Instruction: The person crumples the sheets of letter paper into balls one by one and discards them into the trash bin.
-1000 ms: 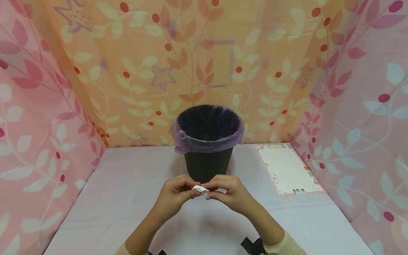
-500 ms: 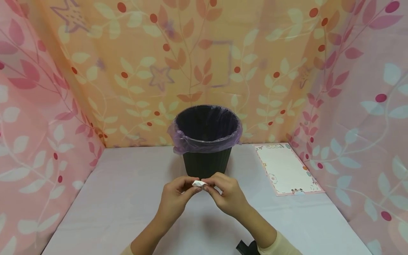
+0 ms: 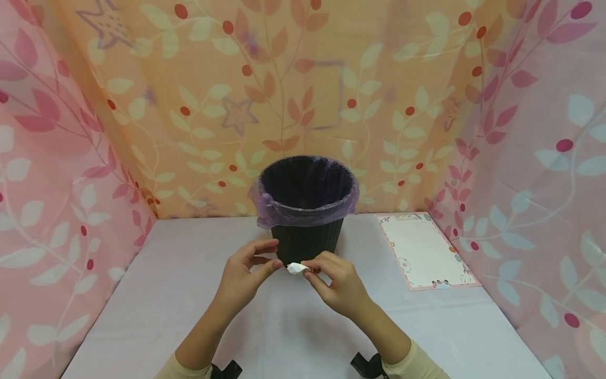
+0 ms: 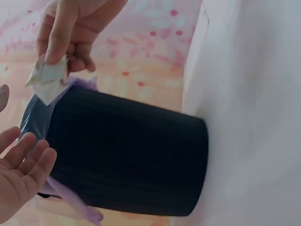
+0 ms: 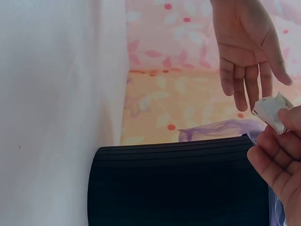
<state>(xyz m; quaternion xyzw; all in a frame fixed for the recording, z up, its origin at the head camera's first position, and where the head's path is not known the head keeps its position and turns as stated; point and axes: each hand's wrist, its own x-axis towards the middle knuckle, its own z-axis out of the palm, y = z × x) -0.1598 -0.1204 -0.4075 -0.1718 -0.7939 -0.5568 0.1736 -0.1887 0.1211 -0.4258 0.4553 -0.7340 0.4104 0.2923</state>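
Between the thumb and fingers of my right hand [image 3: 338, 287] is pinched a small folded piece of white paper [image 3: 296, 268]. My left hand [image 3: 243, 276] is apart from it, just to the left, its fingers relaxed and holding nothing. In the right wrist view the left hand [image 5: 247, 52] shows its palm with fingers extended, near the folded paper [image 5: 273, 112]. Behind both hands stands a dark bin [image 3: 307, 242], upright on the table. A purple plastic bag [image 3: 307, 217] lines it and folds over its rim. The bin's lower front is partly hidden by the hands.
A white sheet with a decorated border [image 3: 431, 252] lies flat at the right rear of the white-covered table [image 3: 189, 263]. Patterned cloth [image 3: 199, 79] encloses the back and both sides. Black wrist-camera mounts [image 3: 369, 366] show near the sleeves.
Both hands were pinching the paper together. The left hand has since let go and moved slightly left, its fingers spreading, while the right hand keeps the paper.
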